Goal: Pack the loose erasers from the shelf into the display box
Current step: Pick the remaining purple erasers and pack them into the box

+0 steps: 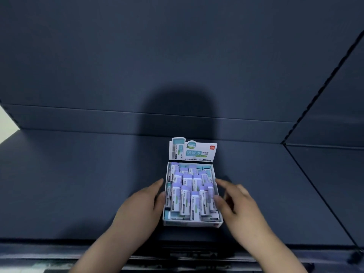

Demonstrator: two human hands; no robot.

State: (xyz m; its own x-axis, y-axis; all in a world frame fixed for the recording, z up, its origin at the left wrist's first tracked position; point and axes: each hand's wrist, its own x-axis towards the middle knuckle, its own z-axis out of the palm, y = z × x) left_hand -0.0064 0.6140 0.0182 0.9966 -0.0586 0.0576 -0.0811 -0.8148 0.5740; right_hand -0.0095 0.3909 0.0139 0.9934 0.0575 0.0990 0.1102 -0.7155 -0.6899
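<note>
Risk starts at the left hand [140,203], whose fingers lie flat against the left wall of the display box [192,223], spread loose and grasping nothing; a hard press there would likely bow the thin card wall inward and squeeze the erasers [190,192] closest to it. The box itself sits near the front edge of the dark shelf [69,184], with its printed header card [192,150] standing upright at the back, and it looks full: sleeved erasers fill it in rough rows, several tilted or riding higher than their neighbours. Those raised ones are the likeliest to go wrong, since any nudge or lift of the box could tip them over the low walls. On the right, the right hand [238,201] is blurred; its fingers are open and curled toward the right wall, thumb at or near the rim, but whether it actually touches the box I cannot tell. A hasty grab from that side could shove the box toward the left hand or off the shelf's front lip. No loose erasers show on the shelf around the box, so packing seems nearly or wholly done. The shelf is a matte blue-grey panel, bare apart from the box, with a back panel [177,56] of the same colour and a side panel [334,95] at far right; the person's shadow falls across the middle.
</note>
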